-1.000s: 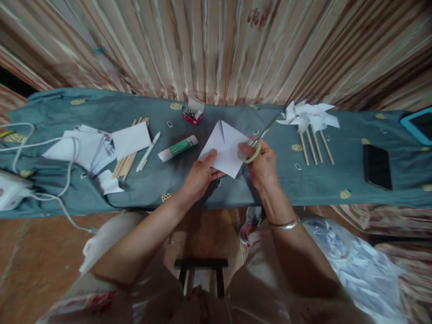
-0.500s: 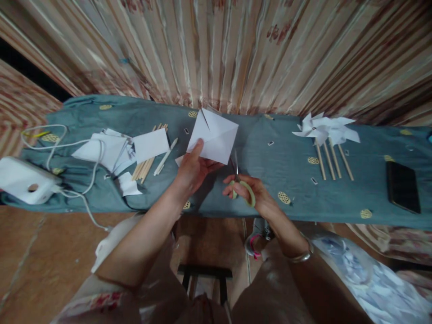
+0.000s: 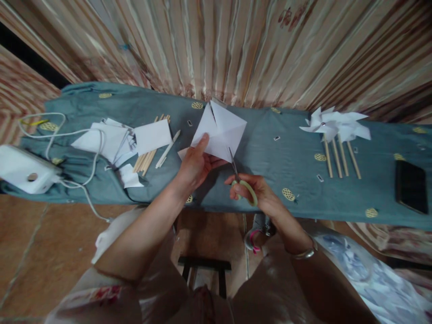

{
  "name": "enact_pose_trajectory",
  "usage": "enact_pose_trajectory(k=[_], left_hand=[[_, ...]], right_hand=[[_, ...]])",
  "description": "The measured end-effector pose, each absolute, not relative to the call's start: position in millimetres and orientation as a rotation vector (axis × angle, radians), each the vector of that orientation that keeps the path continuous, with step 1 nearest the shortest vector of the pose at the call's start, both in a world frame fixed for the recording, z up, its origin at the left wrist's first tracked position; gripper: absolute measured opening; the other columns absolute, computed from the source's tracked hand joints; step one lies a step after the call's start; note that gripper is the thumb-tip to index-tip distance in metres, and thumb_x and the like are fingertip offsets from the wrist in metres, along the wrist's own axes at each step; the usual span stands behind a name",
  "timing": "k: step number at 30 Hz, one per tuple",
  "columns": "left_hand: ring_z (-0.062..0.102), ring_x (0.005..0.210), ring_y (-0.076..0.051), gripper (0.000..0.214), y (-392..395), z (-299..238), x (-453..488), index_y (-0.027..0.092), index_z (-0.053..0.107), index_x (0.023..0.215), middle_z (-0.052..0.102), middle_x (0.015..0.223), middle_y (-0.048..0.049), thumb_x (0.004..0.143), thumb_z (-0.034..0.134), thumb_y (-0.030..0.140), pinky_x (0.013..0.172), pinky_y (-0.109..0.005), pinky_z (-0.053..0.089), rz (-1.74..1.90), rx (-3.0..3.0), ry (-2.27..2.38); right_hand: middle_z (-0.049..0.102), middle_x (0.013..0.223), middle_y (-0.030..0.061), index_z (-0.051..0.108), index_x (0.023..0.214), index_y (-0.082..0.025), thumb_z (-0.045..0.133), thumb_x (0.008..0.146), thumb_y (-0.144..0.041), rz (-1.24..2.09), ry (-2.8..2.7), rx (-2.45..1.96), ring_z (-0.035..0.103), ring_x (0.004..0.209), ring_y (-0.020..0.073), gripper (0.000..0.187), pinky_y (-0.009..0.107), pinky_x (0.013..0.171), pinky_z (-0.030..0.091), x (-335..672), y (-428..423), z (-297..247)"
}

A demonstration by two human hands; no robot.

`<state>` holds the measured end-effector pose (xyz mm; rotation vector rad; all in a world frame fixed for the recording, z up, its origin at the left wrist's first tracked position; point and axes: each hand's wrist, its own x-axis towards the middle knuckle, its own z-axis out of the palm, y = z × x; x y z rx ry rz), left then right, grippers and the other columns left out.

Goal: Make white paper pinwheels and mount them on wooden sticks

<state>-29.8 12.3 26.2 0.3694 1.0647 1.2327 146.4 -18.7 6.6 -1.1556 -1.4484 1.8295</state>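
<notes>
My left hand [image 3: 197, 164] grips a square white sheet of paper [image 3: 225, 130] by its lower left side, thumb on top and fingers underneath. One slit runs inward from the sheet's far corner. My right hand [image 3: 251, 191] is closed round the handles of a pair of scissors [image 3: 248, 191] with pale green loops. The blades lie over the sheet's near corner and point toward its middle. Part of another small piece of paper [image 3: 182, 153] shows beside my left hand.
On the left lie paper sheets [image 3: 113, 139], a white rectangle of paper [image 3: 153, 136], wooden sticks [image 3: 146, 162], a white pen [image 3: 168, 149] and a white device [image 3: 29, 168] with cables. Paper pinwheels [image 3: 349, 127] on sticks and a black phone [image 3: 411, 186] lie right.
The scissor blades have moved from beside the paper onto its near corner. The whole view has shifted slightly. My left hand keeps its hold on the sheet.
</notes>
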Motion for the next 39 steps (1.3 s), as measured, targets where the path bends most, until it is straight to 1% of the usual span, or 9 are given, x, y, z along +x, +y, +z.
enact_pose_trajectory(k=[5,8,12,20,25,29,32,37,39], left_hand=[[0.070,0.076,-0.017,0.023,11,26,-29,0.024,0.065,0.096,0.075,0.083,0.0006,0.100,0.045,0.032,0.076,-0.036,0.059,1.243,0.359,1.046],[0.071,0.079,-0.016,0.024,11,25,-29,0.023,0.065,0.102,0.075,0.085,-0.0008,0.101,0.043,0.033,0.076,-0.034,0.059,1.236,0.370,1.073],[0.071,0.078,-0.015,0.025,11,25,-29,0.021,0.064,0.107,0.075,0.087,-0.0020,0.102,0.042,0.031,0.074,-0.031,0.058,1.245,0.374,1.090],[0.073,0.078,-0.017,0.025,12,19,-32,0.021,0.064,0.111,0.076,0.089,-0.0037,0.100,0.048,0.036,0.075,-0.034,0.059,1.250,0.391,1.032],[0.072,0.070,-0.016,0.022,12,24,-31,0.019,0.062,0.104,0.075,0.080,-0.0015,0.103,0.043,0.030,0.072,-0.031,0.060,1.258,0.316,1.012],[0.073,0.070,-0.016,0.028,11,28,-31,0.019,0.062,0.100,0.075,0.080,-0.0024,0.104,0.036,0.026,0.071,-0.031,0.060,1.250,0.311,0.990],[0.073,0.069,-0.017,0.031,11,29,-31,0.018,0.062,0.096,0.075,0.079,-0.0027,0.105,0.034,0.026,0.070,-0.031,0.060,1.247,0.319,0.999],[0.072,0.068,-0.016,0.033,11,32,-31,0.017,0.064,0.107,0.075,0.078,-0.0034,0.105,0.032,0.025,0.071,-0.029,0.060,1.237,0.308,1.018],[0.072,0.067,-0.016,0.032,11,32,-31,0.018,0.064,0.107,0.075,0.078,-0.0034,0.105,0.032,0.025,0.069,-0.028,0.060,1.242,0.294,1.014]], right_hand=[[0.062,0.059,-0.0023,0.067,0.075,-0.022,0.080,0.065,-0.060,1.816,-1.433,-1.163,0.055,0.053,0.0133,0.041,0.029,0.053,0.047,145,-18,9],[0.062,0.060,-0.0023,0.067,0.075,-0.022,0.080,0.066,-0.059,1.822,-1.428,-1.159,0.055,0.053,0.0126,0.040,0.028,0.052,0.048,144,-18,9],[0.062,0.060,-0.0024,0.067,0.076,-0.021,0.081,0.066,-0.056,1.848,-1.412,-1.147,0.055,0.053,0.0115,0.040,0.026,0.052,0.047,144,-19,7],[0.062,0.061,-0.0027,0.067,0.077,-0.021,0.080,0.066,-0.055,1.854,-1.402,-1.160,0.055,0.053,0.0122,0.038,0.028,0.054,0.047,145,-19,6],[0.061,0.062,-0.0016,0.068,0.080,-0.021,0.079,0.069,-0.054,1.857,-1.441,-1.157,0.056,0.056,0.0138,0.037,0.029,0.056,0.047,147,-18,5],[0.060,0.060,-0.0025,0.068,0.080,-0.020,0.081,0.068,-0.054,1.858,-1.455,-1.155,0.054,0.055,0.0127,0.038,0.029,0.056,0.047,148,-18,2],[0.059,0.059,-0.0030,0.069,0.079,-0.020,0.081,0.068,-0.054,1.843,-1.444,-1.169,0.054,0.054,0.0121,0.038,0.029,0.056,0.048,147,-18,1],[0.060,0.059,-0.0026,0.069,0.079,-0.019,0.083,0.066,-0.053,1.848,-1.429,-1.203,0.054,0.053,0.0117,0.039,0.028,0.054,0.047,147,-18,2],[0.060,0.059,-0.0030,0.069,0.079,-0.019,0.083,0.065,-0.052,1.851,-1.416,-1.202,0.054,0.052,0.0111,0.038,0.027,0.053,0.048,147,-18,2]])
